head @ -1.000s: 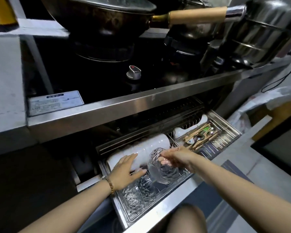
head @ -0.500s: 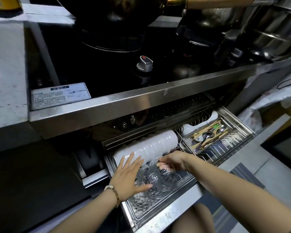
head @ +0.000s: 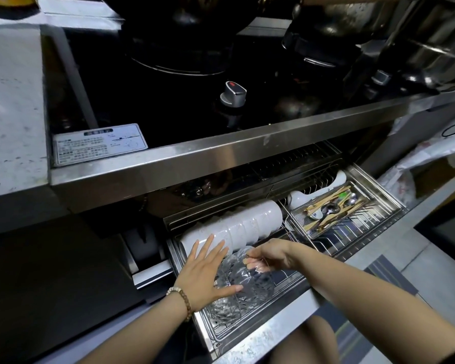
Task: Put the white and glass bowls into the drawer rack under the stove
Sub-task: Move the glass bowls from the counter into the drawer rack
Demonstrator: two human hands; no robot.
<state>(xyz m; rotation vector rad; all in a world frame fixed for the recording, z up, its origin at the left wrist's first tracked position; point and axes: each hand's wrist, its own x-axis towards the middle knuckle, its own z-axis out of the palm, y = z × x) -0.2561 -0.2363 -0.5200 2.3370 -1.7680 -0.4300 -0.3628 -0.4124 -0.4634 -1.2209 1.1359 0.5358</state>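
Inside the drawer rack [head: 222, 331], right hand [head: 271, 254] pinches the faceted glass bowl [head: 248, 283]; left hand [head: 205, 274] lies flat.

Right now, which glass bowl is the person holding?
The glass bowl beside the white bowls: the right hand pinches its rim. The other glass bowls lie toward the front of the drawer, ungripped.

No legible text; only tiny unreadable print on stove label [head: 100, 143]
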